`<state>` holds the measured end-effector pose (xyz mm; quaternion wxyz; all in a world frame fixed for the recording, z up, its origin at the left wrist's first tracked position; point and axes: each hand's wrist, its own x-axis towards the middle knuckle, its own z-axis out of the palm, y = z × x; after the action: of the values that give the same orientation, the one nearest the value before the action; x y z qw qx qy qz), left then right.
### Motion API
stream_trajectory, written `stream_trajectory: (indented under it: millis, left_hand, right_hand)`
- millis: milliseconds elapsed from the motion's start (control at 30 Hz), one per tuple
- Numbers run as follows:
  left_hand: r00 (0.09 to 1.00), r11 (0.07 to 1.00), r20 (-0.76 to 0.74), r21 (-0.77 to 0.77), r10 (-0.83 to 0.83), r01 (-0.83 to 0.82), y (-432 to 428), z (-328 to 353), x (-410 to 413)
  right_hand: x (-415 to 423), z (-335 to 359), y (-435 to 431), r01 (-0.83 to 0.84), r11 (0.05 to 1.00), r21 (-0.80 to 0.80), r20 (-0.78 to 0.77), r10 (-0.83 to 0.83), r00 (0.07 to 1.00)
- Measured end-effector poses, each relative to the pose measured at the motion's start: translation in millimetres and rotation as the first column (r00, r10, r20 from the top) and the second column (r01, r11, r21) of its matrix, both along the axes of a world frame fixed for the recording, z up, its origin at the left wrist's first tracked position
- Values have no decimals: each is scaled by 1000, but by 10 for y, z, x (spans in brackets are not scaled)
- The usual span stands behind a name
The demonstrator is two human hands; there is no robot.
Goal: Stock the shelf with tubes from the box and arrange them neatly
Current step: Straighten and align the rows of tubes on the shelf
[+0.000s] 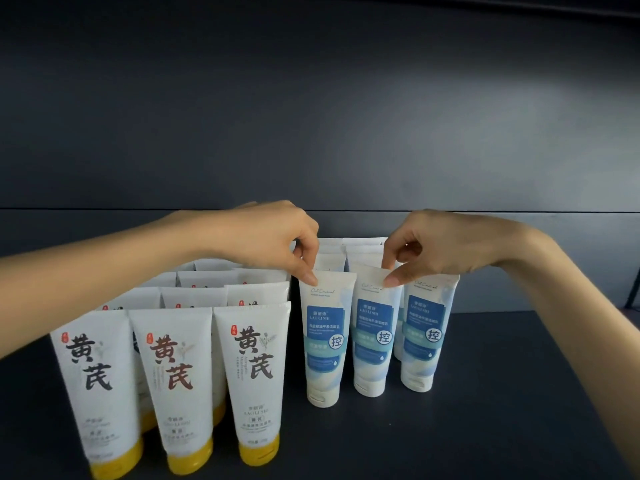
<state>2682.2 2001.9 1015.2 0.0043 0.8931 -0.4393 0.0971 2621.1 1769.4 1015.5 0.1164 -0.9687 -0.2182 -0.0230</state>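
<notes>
Fingers point(309, 276) of left hand point(263, 237) pinching top seam of front-left blue tube point(325, 341); right hand point(446, 244) pinching middle tube point(374, 334) likewise. Both upright, cap-down on shelf point(519, 410), just beside yellow-capped rows point(256, 375); top grip likely for squaring labels and evening gaps.

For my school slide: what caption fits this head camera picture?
Left hand pinches the left blue tube, right hand the middle blue tube, beside yellow-capped tubes on a dark shelf.

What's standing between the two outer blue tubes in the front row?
The middle blue tube, its top pinched by the right hand, as the head view shows.
</notes>
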Motion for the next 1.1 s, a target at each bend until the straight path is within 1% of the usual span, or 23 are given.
stream_trajectory:
  millis: [267, 467, 567, 733, 867, 1000, 1100]
  left_hand:
    - [998, 999, 61, 18, 28, -29, -5, -15, 68]
    - [998, 1000, 63, 21, 18, -19, -3, -8, 95]
    - [999, 1000, 43, 21, 7, -8, 15, -1, 102]
    - [999, 1000, -31, 15, -9, 10, 38, 17, 110]
    - [999, 1000, -41, 17, -13, 14, 24, 10, 123]
    - [997, 1000, -71, -2, -26, 26, 1, -10, 143]
    - [994, 999, -100, -22, -45, 43, -13, -9, 175]
  right_hand:
    - [64, -36, -26, -22, 999, 30, 5, 22, 1000]
    - [106, -49, -40, -6, 999, 50, 62, 3, 998]
    - [124, -52, -46, 9, 998, 55, 63, -13, 998]
    - [132, -52, -67, 9, 997, 78, 35, -12, 999]
    - [143, -59, -94, 8, 998, 66, 25, -10, 1000]
    - [128, -32, -123, 0, 994, 113, 21, -2, 1000]
    - [96, -15, -189, 32, 988, 150, 22, -36, 999]
